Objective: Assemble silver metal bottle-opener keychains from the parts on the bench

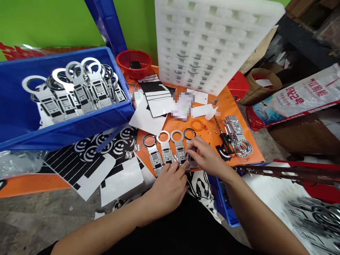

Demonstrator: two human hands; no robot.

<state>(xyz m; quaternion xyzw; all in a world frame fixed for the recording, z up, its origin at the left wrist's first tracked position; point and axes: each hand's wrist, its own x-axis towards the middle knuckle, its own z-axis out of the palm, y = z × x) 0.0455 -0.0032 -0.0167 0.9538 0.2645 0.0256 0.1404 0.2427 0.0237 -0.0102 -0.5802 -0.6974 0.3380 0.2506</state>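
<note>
Several flat silver metal plates with ring tops lie in a row at the orange table's front edge. Two have black rings, such as the leftmost ring-topped plate (156,160); paler rings top the plates between them. My left hand (170,187) lies palm down over the lower ends of the middle plates, its fingers stretched out and touching them. Over the rightmost ring-topped plate (189,134), my right hand (204,156) has its thumb and fingers pinched together. What is between those fingertips is too small to make out, and the hand partly hides that plate.
A blue bin (117,113) of similar plates stands left, beside sticker sheets (87,163). Behind are a red basket (135,72) and an upright white foam block (191,42). A screwdriver (225,140) and a plate stack (237,131) lie right.
</note>
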